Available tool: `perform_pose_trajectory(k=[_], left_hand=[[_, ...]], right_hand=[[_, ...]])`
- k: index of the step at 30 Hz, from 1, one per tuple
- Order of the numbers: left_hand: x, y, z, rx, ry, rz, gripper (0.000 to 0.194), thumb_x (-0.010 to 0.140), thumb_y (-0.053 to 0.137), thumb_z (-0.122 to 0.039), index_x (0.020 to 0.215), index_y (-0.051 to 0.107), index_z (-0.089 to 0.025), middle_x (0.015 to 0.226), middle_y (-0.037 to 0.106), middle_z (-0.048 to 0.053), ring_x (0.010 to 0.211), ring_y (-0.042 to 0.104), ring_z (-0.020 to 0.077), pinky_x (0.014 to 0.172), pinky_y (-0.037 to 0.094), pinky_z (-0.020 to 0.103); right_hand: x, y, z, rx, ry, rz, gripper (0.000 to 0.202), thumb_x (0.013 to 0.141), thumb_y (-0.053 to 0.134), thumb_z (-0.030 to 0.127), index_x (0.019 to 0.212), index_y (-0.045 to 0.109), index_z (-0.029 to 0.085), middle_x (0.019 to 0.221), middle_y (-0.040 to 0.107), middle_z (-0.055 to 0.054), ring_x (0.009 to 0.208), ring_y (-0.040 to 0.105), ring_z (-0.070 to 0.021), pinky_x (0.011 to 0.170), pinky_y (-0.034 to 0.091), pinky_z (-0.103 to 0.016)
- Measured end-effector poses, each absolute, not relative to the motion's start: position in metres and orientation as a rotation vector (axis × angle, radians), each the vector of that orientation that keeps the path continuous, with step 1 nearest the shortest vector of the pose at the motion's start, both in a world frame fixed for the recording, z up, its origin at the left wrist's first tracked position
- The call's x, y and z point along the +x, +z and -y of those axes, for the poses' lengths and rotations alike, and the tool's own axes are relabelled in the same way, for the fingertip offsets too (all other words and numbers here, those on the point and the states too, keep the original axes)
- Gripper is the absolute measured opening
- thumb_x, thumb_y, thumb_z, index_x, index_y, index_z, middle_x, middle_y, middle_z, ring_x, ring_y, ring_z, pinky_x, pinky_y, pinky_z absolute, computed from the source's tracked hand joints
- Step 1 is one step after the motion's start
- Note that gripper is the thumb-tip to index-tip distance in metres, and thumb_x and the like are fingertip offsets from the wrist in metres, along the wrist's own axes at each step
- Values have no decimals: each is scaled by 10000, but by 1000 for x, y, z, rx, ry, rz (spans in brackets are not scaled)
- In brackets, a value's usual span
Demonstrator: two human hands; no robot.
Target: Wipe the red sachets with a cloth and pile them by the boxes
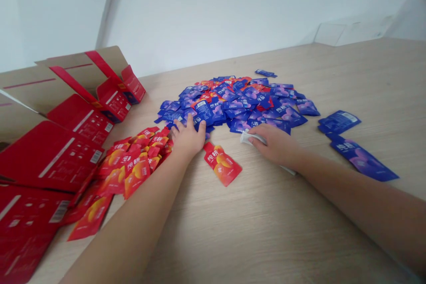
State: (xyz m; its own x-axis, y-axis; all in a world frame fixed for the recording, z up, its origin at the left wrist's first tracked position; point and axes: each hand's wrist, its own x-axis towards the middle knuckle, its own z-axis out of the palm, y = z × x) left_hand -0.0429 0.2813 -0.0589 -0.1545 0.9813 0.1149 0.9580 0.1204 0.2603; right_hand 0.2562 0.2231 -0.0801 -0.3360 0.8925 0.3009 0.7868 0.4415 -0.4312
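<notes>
My left hand (188, 138) lies with its fingers spread at the near left edge of a heap of blue pouches (238, 102), its fingertips over a blue pouch. A slim white object (246, 138) is gripped in my right hand (275, 143); one end sticks out past the fingers and a bit shows under the wrist, but I cannot make out its kind. This hand is just in front of the heap. Between the hands a single red-orange pouch (222, 164) lies flat. Left of my left hand are several more red-orange pouches (135, 164) in a loose pile.
Red cardboard boxes (66, 153) with raised flaps stand in a row at the left. Several loose blue pouches (361, 155) lie at the right, and one small blue pouch (265, 72) lies behind the heap. A white wall (213, 13) bounds the wooden table (233, 235) at the back.
</notes>
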Motion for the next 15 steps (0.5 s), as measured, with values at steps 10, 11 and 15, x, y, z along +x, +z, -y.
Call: perform_pose_trajectory(k=[10, 11, 15], left_hand=[[-17, -71, -338, 2022, 382, -2223, 872, 1008, 337, -855, 1739, 386, -381, 1838, 288, 118, 1674, 250, 516, 1327, 258, 673], [-15, -72, -340, 2039, 383, -2207, 871, 1010, 337, -855, 1739, 385, -382, 1838, 288, 122, 1672, 255, 518, 1323, 264, 673], [-8, -74, -345, 2104, 378, -2144, 856, 1022, 346, -849, 1739, 381, -384, 1826, 305, 145, 1654, 304, 516, 1308, 294, 665]], right_hand=[[251, -75, -219, -1426, 301, 2228, 290, 1099, 584, 307, 1315, 743, 198, 1290, 764, -138, 1189, 716, -300, 1044, 548, -448], [250, -74, -219, -1425, 302, 2233, 295, 1100, 586, 310, 1324, 740, 196, 1296, 761, -139, 1187, 715, -301, 1041, 548, -450], [249, -71, -217, -1419, 304, 2242, 294, 1100, 591, 300, 1326, 741, 187, 1296, 758, -137, 1205, 703, -307, 1054, 537, -453]])
